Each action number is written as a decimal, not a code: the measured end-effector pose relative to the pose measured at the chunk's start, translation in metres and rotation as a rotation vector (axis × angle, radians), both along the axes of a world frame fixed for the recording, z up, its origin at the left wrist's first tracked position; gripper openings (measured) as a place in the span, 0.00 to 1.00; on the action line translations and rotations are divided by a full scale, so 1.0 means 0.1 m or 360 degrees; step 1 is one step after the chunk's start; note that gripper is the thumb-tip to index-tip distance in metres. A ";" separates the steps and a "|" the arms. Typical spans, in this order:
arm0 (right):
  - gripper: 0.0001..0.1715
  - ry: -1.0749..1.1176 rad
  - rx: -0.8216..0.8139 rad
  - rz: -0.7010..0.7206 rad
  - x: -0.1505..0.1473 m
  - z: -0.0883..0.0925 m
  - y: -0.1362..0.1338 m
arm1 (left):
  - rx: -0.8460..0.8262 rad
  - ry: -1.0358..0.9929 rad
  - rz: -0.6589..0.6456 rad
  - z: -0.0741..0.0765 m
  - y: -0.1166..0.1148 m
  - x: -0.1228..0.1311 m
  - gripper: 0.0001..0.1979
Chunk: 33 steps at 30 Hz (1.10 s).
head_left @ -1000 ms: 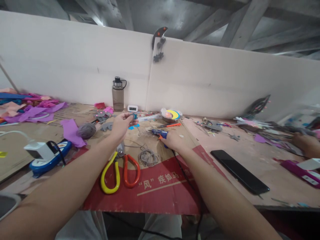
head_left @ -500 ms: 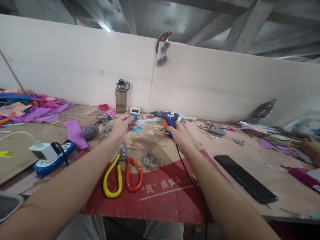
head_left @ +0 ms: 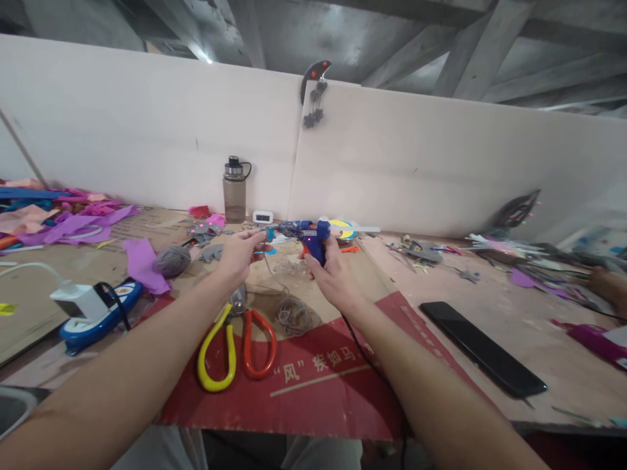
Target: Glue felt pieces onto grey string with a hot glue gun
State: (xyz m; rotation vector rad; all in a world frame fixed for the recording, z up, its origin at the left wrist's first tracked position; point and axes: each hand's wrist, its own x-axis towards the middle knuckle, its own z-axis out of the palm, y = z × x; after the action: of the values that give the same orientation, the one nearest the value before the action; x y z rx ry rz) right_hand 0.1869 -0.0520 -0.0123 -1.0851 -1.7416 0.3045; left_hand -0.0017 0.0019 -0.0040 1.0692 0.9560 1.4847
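Observation:
My right hand (head_left: 332, 273) is wrapped round a blue hot glue gun (head_left: 313, 239), a white glue stick (head_left: 365, 229) jutting from its back. The gun's nozzle points left, close to a small blue piece (head_left: 269, 234) pinched in the fingers of my left hand (head_left: 242, 256). Whether the nozzle touches the piece I cannot tell. A grey cord (head_left: 267, 264) hangs from beneath my left fingers down to a loose coil of cord (head_left: 292, 316) on the cardboard. Below my left hand lie scissors (head_left: 238, 346) with one yellow and one red handle.
A red-printed cardboard sheet (head_left: 333, 405) covers the table in front of me. Left are a blue power strip (head_left: 100, 320), grey yarn (head_left: 172, 261) and felt scraps (head_left: 68, 225). A bottle (head_left: 234, 196) stands behind. Right lie a black phone (head_left: 482, 349) and another person's hand (head_left: 607, 286).
My right hand has brought the glue gun leftward, its nozzle now close to the blue piece. My left hand keeps its pinch and has barely moved.

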 end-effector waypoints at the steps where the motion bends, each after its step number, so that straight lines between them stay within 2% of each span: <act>1: 0.23 -0.0035 0.0013 -0.0006 -0.01 0.01 -0.01 | 0.0002 0.0008 -0.0003 0.01 -0.01 0.00 0.14; 10: 0.28 -0.0188 -0.0022 -0.0133 -0.04 0.06 -0.06 | -0.0005 0.0103 0.0001 0.01 -0.02 0.02 0.15; 33: 0.23 -0.0287 0.0040 -0.0184 -0.07 0.10 -0.13 | 0.0034 0.0157 0.0023 0.00 -0.01 0.02 0.15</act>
State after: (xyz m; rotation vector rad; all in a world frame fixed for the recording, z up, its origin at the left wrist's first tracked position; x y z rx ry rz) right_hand 0.1801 -0.0654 -0.0018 -1.2207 -1.8269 0.1150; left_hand -0.0001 0.0006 -0.0045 1.1625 1.0204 1.4679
